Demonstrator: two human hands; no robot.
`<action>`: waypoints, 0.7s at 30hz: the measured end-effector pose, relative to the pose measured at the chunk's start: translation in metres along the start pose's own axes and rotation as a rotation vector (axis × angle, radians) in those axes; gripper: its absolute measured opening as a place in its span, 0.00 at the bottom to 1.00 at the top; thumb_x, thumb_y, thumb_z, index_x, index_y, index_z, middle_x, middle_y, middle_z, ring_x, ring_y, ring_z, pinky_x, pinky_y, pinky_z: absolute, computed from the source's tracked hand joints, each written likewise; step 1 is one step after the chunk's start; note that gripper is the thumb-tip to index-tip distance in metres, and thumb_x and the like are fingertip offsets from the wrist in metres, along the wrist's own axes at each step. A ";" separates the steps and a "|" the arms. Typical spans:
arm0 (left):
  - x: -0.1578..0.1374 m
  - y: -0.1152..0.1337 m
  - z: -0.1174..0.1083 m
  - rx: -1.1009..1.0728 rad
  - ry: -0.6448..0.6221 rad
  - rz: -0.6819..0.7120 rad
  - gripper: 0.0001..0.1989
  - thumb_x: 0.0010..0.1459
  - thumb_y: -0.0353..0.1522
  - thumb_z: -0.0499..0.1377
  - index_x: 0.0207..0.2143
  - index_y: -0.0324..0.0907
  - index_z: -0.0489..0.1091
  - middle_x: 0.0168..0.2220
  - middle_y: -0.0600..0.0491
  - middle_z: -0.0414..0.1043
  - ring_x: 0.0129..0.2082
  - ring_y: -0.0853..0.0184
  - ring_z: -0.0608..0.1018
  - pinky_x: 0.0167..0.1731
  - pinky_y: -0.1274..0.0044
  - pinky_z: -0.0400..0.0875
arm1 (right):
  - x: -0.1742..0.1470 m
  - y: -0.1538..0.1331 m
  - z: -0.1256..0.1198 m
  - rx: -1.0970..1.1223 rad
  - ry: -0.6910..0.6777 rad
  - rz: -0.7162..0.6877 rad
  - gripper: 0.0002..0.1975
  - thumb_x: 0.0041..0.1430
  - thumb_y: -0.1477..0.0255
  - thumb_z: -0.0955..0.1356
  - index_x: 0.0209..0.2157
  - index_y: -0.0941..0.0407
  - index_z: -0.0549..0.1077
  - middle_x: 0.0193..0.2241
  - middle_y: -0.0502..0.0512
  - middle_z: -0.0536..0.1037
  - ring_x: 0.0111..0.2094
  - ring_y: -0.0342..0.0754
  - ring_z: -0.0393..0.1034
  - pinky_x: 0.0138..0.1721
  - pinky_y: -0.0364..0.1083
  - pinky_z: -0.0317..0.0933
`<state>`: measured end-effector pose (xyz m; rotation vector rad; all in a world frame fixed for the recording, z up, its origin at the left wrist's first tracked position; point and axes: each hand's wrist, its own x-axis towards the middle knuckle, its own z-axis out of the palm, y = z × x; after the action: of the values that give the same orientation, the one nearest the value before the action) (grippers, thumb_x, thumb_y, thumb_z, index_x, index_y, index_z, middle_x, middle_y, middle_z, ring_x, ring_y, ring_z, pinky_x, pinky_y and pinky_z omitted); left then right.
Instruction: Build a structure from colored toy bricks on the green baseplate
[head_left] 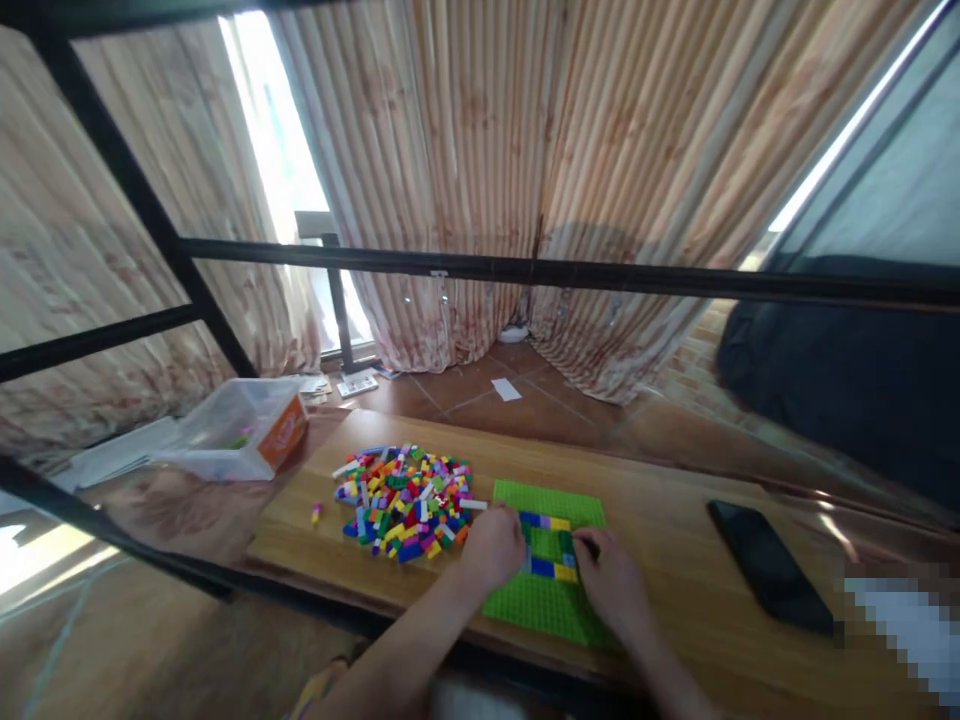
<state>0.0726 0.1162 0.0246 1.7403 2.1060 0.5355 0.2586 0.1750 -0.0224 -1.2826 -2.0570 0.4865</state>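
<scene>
On the wooden table lies a light green baseplate (547, 615) with a rectangle of toy bricks on it. A row of blue, purple and yellow bricks (545, 521) forms its far side, and a blue and yellow row (553, 570) its near side. My left hand (495, 545) is closed at the rectangle's left side, its fingertips hidden from view. At the right side, my right hand (609, 572) has thumb and forefinger drawn together beside a dark green brick (564, 541). Anything between those fingers is too small to make out.
Left of the baseplate spreads a heap of mixed bricks (409, 505), with a few small pieces (316, 513) apart from it. A black phone (769, 565) lies at the right. Beyond the table's left end stands a clear plastic box (225, 460). A black metal rail (480, 266) crosses ahead.
</scene>
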 end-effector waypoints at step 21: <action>0.018 -0.004 0.010 -0.226 0.046 -0.030 0.09 0.55 0.24 0.57 0.37 0.40 0.76 0.39 0.49 0.73 0.39 0.63 0.77 0.45 0.71 0.73 | 0.023 -0.016 0.016 -0.185 -0.100 0.015 0.14 0.60 0.64 0.61 0.35 0.55 0.76 0.31 0.57 0.75 0.29 0.49 0.70 0.33 0.49 0.62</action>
<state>0.0709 0.1337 0.0138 1.5814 2.0104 0.7795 0.2301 0.1887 -0.0161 -1.4069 -2.2191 0.3807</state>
